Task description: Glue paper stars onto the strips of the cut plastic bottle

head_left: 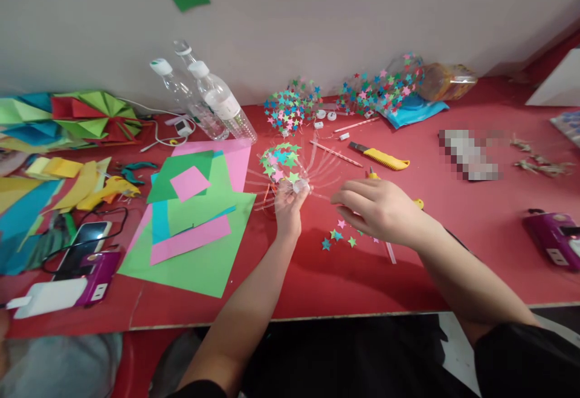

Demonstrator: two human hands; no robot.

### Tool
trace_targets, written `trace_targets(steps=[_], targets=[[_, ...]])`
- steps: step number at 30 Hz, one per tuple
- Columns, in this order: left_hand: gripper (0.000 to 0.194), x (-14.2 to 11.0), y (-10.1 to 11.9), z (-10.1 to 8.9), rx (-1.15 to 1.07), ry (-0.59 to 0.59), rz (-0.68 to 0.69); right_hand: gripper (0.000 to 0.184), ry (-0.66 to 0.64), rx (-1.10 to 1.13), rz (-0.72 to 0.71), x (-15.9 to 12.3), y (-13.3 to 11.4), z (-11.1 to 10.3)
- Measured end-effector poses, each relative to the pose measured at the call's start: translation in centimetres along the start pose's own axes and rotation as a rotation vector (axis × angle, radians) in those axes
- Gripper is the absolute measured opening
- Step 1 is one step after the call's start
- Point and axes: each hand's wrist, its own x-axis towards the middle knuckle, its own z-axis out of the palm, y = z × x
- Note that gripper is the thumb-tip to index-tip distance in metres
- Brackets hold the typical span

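My left hand (289,214) grips a clear plastic bottle piece (300,186) by its neck. Thin clear strips fan out from it, and paper stars (281,159) in green, blue and pink sit on the far-left strips. Just right of it hovers my right hand (378,208), fingers curled together; what they pinch, if anything, does not show. Partly behind that hand is a tool with yellow parts (418,203), mostly hidden, with a clear stick (390,253) showing below. Loose paper stars (338,235) lie on the red table (317,289) below my hands.
Star-covered clear ornaments (285,111) stand along the wall. A yellow box cutter (385,157) and striped straws (336,153) lie beyond my hands. At left are coloured paper sheets (190,277), clear bottles (222,105) and a phone (86,244). A purple device (555,238) sits far right.
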Motion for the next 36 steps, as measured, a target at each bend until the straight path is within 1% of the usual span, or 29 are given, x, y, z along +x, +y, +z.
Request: trace_targets(steps=[2,6,9,12,16,22,26,28,32,34,36], targets=[[0.031,0.0,0.0,-0.1,0.013,0.001,-0.005,0.02,-0.028,0.016,0.021,-0.1,-0.1,0.3],[0.031,0.0,-0.1,-0.2,0.025,-0.006,-0.005,0.022,-0.025,-0.003,0.095,-0.2,-0.1,0.7],[0.031,-0.1,-0.1,-0.1,0.032,-0.011,-0.004,0.021,-0.078,-0.06,0.133,-0.2,0.0,0.5],[0.032,0.0,0.0,-0.1,0.038,-0.005,-0.003,0.024,-0.124,-0.141,0.129,-0.3,-0.1,0.2],[0.032,-0.1,0.0,0.0,0.035,-0.005,-0.004,0.024,-0.083,-0.157,0.111,-0.2,-0.4,-0.1],[0.032,-0.1,0.0,0.0,0.052,-0.005,-0.002,0.018,0.038,-0.03,0.19,-0.1,-0.5,0.3],[0.032,-0.2,-0.1,0.0,0.058,-0.009,-0.003,0.016,0.126,0.158,0.239,0.0,-0.4,0.8],[0.031,-0.3,-0.1,0.0,0.07,-0.012,-0.012,0.015,0.146,0.261,0.255,0.2,-0.3,1.1],[0.03,-0.5,-0.1,0.0,0.08,-0.011,-0.041,0.012,0.146,0.401,0.266,0.4,-0.2,1.4],[0.028,-0.5,-0.1,0.0,0.078,-0.016,-0.052,0.012,0.162,0.47,0.303,0.5,-0.2,1.5],[0.027,-0.6,-0.1,0.1,0.082,-0.02,-0.059,0.01,0.179,0.546,0.369,0.5,-0.3,1.6]])
